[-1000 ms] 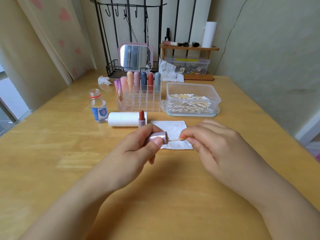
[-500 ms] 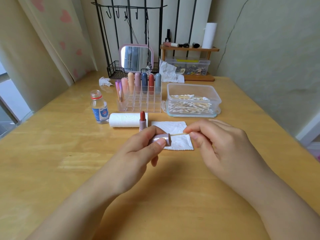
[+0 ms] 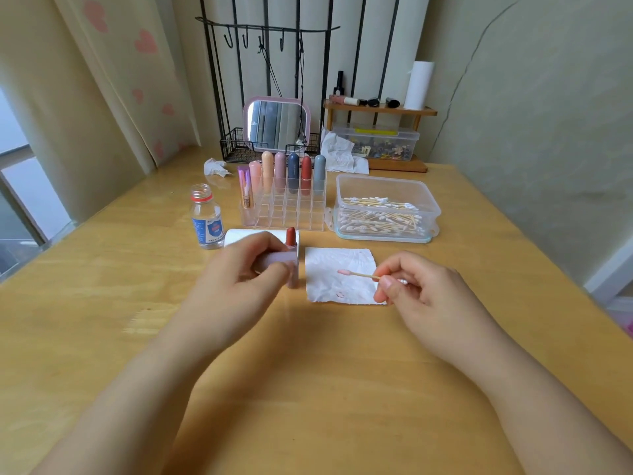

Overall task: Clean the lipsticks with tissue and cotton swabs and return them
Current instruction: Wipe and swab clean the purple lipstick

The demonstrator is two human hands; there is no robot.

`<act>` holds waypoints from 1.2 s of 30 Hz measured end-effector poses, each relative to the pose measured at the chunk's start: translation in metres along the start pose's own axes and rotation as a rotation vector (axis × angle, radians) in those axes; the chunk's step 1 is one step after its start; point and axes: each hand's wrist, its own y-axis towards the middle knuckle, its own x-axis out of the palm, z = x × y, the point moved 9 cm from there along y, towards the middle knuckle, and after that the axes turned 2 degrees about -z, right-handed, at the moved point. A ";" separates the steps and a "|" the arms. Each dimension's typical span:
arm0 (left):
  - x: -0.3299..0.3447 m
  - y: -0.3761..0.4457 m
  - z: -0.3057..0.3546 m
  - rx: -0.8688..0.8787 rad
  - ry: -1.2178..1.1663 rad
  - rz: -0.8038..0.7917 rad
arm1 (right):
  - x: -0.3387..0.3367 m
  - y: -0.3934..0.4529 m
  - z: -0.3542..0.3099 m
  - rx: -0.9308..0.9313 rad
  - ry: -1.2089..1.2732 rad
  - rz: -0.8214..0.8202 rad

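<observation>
Fingers [image 3: 388, 284] pinch swab [image 3: 356, 274]; L grips cap [image 3: 279, 260].

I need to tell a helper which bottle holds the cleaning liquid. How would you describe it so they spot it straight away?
Start at the clear lipstick rack in the middle of the wooden table. Just left of it stands a small clear bottle. It alone has a blue label and a red neck ring, and its cap is off.

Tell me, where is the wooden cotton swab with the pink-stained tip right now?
In the head view, the right hand pinches the wooden cotton swab right of centre, its pink tip over the white tissue sheet on the table.
</observation>
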 end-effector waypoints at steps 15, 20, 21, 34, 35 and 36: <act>-0.023 0.014 -0.062 -0.228 0.164 0.175 | 0.038 0.010 0.013 0.054 -0.274 -0.090; -0.013 0.017 -0.068 -0.242 0.477 0.087 | 0.045 0.036 -0.010 0.061 -0.241 -0.092; -0.011 0.017 -0.069 -0.255 0.550 0.058 | 0.051 0.043 -0.012 0.074 -0.260 -0.108; -0.008 0.016 -0.071 -0.303 0.427 -0.003 | 0.079 0.062 -0.010 0.224 0.138 -0.111; -0.009 0.016 -0.065 -0.263 0.279 0.038 | 0.071 0.061 -0.015 0.199 0.142 -0.091; -0.011 0.014 -0.057 -0.223 0.089 0.075 | 0.066 0.059 -0.020 0.183 0.167 -0.094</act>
